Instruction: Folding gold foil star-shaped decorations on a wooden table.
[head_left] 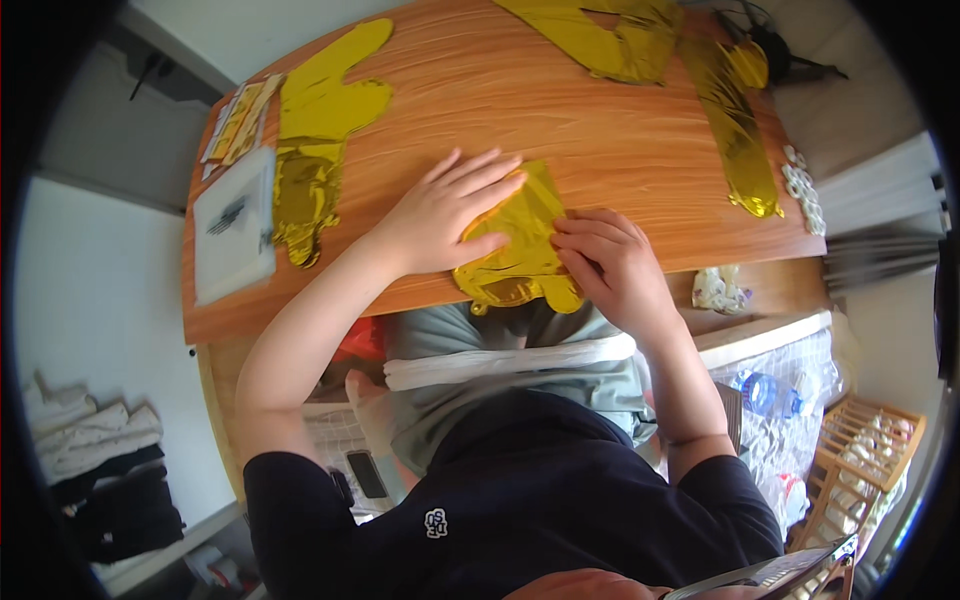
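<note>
A gold foil balloon (520, 235), flat and seemingly folded, lies at the near edge of the wooden table, its rounded lower end hanging slightly over the edge. Across its left side rests my left hand (450, 215), palm down with fingers spread. At the right border of the foil, my right hand (610, 262) has its fingers curled together, pinching the edge. Another flat gold foil balloon (325, 130) is spread out on the left of the table. More gold foil balloons lie at the far side (625, 45) and along the right (735, 130).
The wooden table (430, 90) bears a clear plastic packet (235, 230) and some paper packaging (240, 120) on its left. White rings (803, 190) sit at the right edge, with a black cabled item (770, 45) beyond. A rolled white strip (510, 362) crosses my lap.
</note>
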